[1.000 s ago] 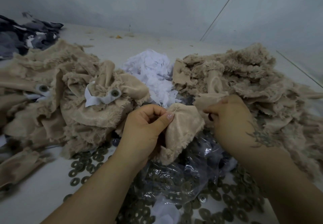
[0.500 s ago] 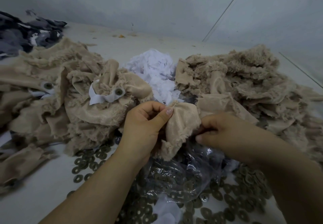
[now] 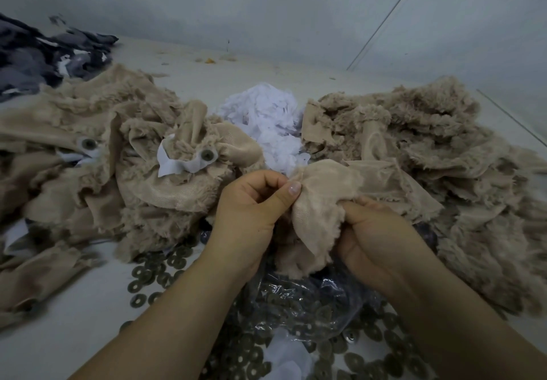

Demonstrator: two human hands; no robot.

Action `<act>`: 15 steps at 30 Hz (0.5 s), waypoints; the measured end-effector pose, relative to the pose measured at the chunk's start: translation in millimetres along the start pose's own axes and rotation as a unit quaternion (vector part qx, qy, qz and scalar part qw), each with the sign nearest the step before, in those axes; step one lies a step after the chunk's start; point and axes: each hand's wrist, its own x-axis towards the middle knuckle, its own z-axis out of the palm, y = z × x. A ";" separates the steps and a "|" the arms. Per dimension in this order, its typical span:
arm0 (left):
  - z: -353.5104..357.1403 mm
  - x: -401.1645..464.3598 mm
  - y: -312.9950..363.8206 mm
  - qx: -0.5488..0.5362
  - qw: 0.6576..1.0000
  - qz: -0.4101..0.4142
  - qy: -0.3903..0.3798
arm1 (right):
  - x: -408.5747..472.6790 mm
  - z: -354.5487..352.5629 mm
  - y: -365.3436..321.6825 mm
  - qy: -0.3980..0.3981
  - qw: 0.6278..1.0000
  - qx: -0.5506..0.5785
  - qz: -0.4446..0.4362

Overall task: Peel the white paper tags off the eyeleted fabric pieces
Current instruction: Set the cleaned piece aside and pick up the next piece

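Observation:
A beige furry fabric piece (image 3: 319,202) is held between both hands at the centre. My left hand (image 3: 251,210) pinches its upper left edge between thumb and curled fingers. My right hand (image 3: 376,240) grips its lower right side from underneath, fingers partly hidden by the cloth. No tag or eyelet shows on this piece. On the left pile (image 3: 88,157) another piece carries a white paper tag (image 3: 174,166) beside a metal eyelet (image 3: 207,155). A second eyelet (image 3: 88,143) lies further left.
A heap of torn white paper (image 3: 266,125) sits behind my hands. A second beige fabric pile (image 3: 429,148) fills the right. Several metal rings (image 3: 154,273) and a clear plastic bag (image 3: 296,305) lie in front. Dark patterned cloth (image 3: 44,53) is at far left.
My right hand has dropped from the fabric's top right edge and come in under the piece, closer to my left hand. The piece has bunched up between them.

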 end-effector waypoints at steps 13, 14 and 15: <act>6.5 -8.6 1.4 0.161 0.985 0.062 0.002 | -4.0 0.5 9.5 0.079 0.991 -0.094 -0.053; 6.3 -7.8 1.4 0.156 0.986 0.059 0.005 | -4.1 1.7 9.5 0.078 0.993 -0.082 -0.033; 6.0 -7.1 1.3 0.154 0.987 0.054 0.004 | -2.6 3.3 9.7 0.082 0.995 -0.059 -0.009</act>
